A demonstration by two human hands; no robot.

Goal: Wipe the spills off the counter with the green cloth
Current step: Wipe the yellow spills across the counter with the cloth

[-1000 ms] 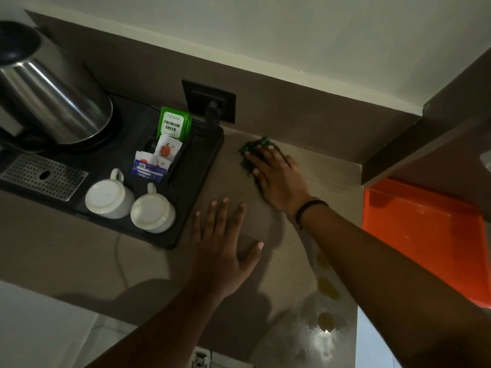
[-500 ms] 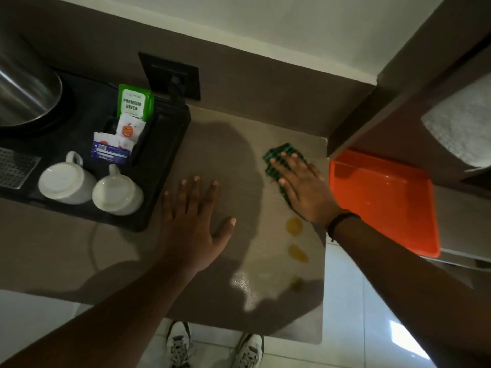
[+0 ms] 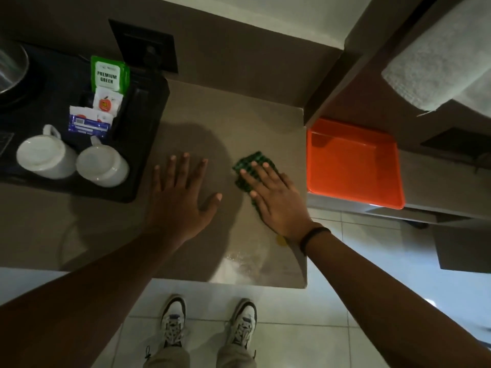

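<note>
My right hand [image 3: 276,200] presses the checked green cloth [image 3: 251,166] flat near the beige table's [image 3: 199,107] right edge; my left hand [image 3: 180,195] rests spread, empty. One yellow spill [image 3: 281,240] shows by my wrist, so wiping seems unfinished.

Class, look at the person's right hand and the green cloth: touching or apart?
Touching. The head view shows the right hand pressed flat on the green cloth, fingers spread across it, holding it against the counter.

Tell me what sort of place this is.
Probably a hotel room's tea station: a black tray with two upturned white cups, tea sachets and a kettle, beside a folded towel.
</note>
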